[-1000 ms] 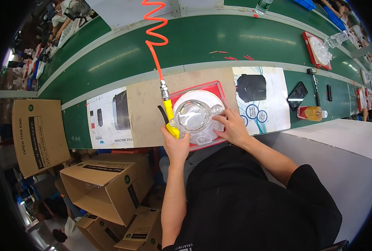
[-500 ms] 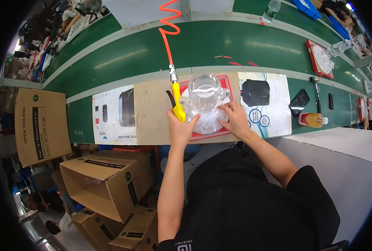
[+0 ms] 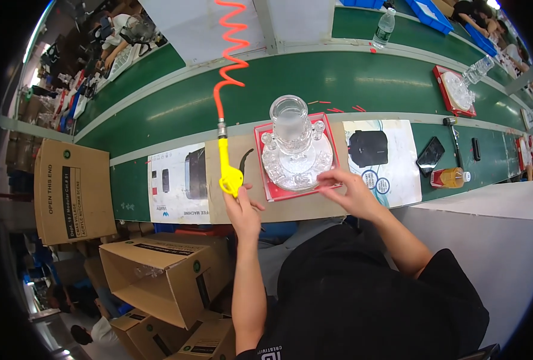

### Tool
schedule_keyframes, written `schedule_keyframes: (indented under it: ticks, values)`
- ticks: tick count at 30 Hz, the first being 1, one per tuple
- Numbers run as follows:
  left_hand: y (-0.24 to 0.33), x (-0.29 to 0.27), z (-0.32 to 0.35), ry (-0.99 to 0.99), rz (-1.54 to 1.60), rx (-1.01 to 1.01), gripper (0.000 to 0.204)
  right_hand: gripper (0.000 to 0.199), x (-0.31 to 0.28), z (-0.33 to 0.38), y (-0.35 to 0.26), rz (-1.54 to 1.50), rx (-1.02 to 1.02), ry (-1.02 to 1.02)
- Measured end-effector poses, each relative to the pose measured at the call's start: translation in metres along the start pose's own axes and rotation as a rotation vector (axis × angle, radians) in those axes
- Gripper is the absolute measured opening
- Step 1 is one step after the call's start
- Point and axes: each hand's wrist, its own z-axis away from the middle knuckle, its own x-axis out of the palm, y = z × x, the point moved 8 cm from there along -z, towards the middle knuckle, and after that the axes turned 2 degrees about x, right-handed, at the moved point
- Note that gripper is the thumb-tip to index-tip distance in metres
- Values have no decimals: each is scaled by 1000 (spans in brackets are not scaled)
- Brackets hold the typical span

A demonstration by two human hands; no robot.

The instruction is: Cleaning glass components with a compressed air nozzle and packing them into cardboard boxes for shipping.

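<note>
A clear, glassy piece stands in a shallow red square tray (image 3: 264, 191), its tall open cylinder (image 3: 289, 113) rising from a wide round base (image 3: 296, 179). Small clear knobs flank the cylinder. To the left, my left hand (image 3: 244, 213) has its fingers on the lower end of a yellow air blow gun (image 3: 231, 179), which points down from an orange coiled hose (image 3: 233, 43); part of the grip is hidden. My right hand (image 3: 353, 193) is at the base's right front edge, thumb and fingers apart, holding nothing.
Brown cardboard and printed box panels (image 3: 392, 180) cover part of the green bench. On the right lie a phone (image 3: 431, 154), a hammer-like tool (image 3: 452, 132) and an amber drink bottle (image 3: 450, 177). Open cartons (image 3: 158, 288) stand below left. Another red tray (image 3: 446, 99) sits far right.
My left hand has come off the clear piece's base and shifted left with the air blow gun. My right hand has drawn back to the base's edge, and the cylinder shows more fully.
</note>
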Motion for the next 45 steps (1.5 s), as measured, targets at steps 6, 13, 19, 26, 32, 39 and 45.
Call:
schedule_keyframes:
  ticks: [6,13,19,26,32,39,45]
  values:
    - [68,27,77,56,-24,472,30,92,39,6,-106,-763,-327,-158]
    - [67,51,120,-219,-573,908,58,100,27,-5,-147,-990,-203,-197]
    - [91,45,103,-177,-525,942,55,81,-30,27,-186,-757,-528,18]
    - [-17,26,39,-263,-619,336,65,83,-74,45,-228,-496,-691,273]
    - [-50,46,34,-366,-599,313,68,62,-83,44,-227,-704,-903,200]
    - [-99,36,41,-422,-863,173,69,55,-57,1,-166,-546,-713,276]
    - [-96,38,45,-426,-806,167,69,42,-32,-32,-113,-573,-637,362]
